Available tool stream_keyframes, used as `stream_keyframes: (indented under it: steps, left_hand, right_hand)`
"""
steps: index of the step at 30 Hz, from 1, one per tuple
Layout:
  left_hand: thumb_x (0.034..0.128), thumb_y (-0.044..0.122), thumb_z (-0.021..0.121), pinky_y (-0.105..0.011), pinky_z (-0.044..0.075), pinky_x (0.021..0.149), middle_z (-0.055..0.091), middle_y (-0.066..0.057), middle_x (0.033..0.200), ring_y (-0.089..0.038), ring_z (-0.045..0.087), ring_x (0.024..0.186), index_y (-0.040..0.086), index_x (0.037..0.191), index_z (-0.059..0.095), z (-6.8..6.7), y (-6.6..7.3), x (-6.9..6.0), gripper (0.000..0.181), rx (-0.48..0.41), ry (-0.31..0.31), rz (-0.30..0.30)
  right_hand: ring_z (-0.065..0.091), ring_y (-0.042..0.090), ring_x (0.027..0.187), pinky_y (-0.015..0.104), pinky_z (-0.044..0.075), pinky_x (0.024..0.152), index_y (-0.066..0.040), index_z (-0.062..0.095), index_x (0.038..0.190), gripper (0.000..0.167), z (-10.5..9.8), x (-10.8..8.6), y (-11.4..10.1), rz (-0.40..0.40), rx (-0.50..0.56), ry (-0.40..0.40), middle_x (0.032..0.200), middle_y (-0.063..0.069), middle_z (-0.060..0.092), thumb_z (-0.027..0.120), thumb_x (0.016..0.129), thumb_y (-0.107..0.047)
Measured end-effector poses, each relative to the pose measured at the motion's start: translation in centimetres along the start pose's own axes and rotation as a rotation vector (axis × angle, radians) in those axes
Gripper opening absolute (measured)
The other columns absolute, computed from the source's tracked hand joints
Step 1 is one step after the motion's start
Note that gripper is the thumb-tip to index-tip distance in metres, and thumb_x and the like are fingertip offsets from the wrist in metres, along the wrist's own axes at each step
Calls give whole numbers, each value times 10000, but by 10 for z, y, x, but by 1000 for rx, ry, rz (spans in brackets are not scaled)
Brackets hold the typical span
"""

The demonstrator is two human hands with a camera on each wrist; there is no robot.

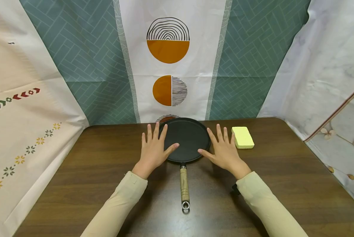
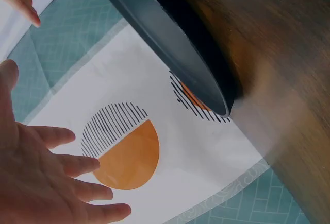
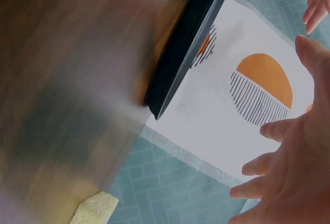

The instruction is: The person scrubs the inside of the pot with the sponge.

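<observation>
A round black flat pan [image 1: 187, 140] lies on the wooden table, its wooden handle [image 1: 184, 184] pointing toward the person. The left hand [image 1: 153, 149] is spread with straight fingers at the pan's left edge; in the left wrist view the same hand [image 2: 56, 183] is raised apart from the pan [image 2: 170, 38]. At the pan's right edge the right hand [image 1: 225, 151] is spread too, and the right wrist view has this hand [image 3: 299, 167] apart from the pan [image 3: 188, 44]. Neither hand holds anything. A yellow sponge [image 1: 243, 137] lies just beyond the right fingertips.
The brown table [image 1: 105, 184] has a patterned curtain [image 1: 171, 69] hanging behind its back edge. Pale cloths hang at the left [image 1: 22, 131] and right [image 1: 328, 82] sides. A small dark object [image 1: 235, 189] shows beside the right sleeve.
</observation>
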State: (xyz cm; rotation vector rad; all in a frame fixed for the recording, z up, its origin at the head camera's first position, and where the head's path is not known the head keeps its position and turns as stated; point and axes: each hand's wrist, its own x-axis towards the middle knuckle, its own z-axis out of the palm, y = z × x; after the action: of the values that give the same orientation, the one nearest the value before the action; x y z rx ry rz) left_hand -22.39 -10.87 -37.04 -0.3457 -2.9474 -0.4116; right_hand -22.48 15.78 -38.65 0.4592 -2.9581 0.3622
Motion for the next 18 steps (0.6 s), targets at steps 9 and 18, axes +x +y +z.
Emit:
stream_keyframes:
  steps: [9, 18]
  left_hand:
    - [919, 650, 430, -584, 72, 1159, 59, -140, 1597, -385, -39, 1445, 178, 1553, 142, -5, 5, -4, 842, -43, 40, 47]
    - [957, 492, 524, -599, 138, 1144, 145, -160, 1580, -373, 43, 1449, 135, 1545, 168, -8, 11, -13, 774, -228, 28, 56]
  right_hand:
    - [-32, 452, 1425, 668, -47, 1107, -141, 134, 1552, 903, -10, 2, 6, -5, 11, 23, 1582, 207, -37, 492, 896, -649]
    - [9, 445, 1429, 680, -2, 1104, -122, 154, 1547, 817, -22, 7, 25, -8, 76, 62, 1577, 231, 14, 462, 946, -582]
